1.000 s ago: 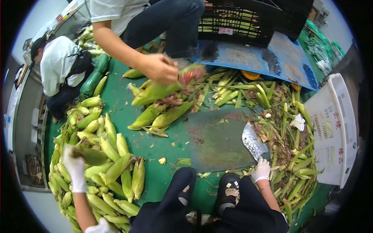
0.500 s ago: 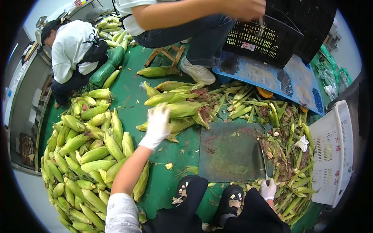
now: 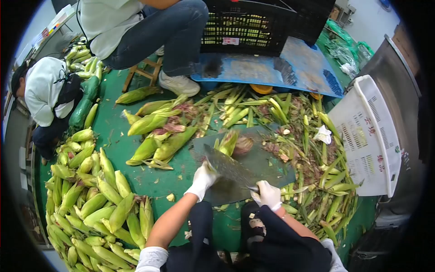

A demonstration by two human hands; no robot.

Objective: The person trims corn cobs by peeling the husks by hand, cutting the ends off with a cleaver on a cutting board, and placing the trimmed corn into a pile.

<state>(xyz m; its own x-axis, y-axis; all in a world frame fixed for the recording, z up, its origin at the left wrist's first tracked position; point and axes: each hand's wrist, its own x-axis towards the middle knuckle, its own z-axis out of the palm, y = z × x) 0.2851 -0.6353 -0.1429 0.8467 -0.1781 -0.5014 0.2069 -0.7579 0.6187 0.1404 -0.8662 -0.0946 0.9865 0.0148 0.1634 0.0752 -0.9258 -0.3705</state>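
Note:
My gloved left hand (image 3: 201,182) is closed around one end of an ear of corn (image 3: 228,143) over the dark cutting board (image 3: 272,164). Green husk and brownish silk show at the ear's far end. A knife (image 3: 233,171) is gripped by its handle in my gloved right hand (image 3: 268,196). Its wide blade, smeared by motion, slants across the ear close to my left fingers and hides part of it. Whether the edge touches the corn I cannot tell. Just beyond the board's left side lie several unhusked ears (image 3: 156,136).
A big pile of corn (image 3: 99,199) covers the floor at left. Husk scraps (image 3: 317,158) spread right of the board, beside a white crate (image 3: 367,136). Behind are a blue platform (image 3: 253,68) and black crate (image 3: 244,27). One person (image 3: 136,36) sits nearby, another (image 3: 45,90) crouches at far left.
My left hand has gone from the nearby ears to the board and now holds an ear. My right hand has lifted the knife from the board's right edge across to it. The view has shifted right.

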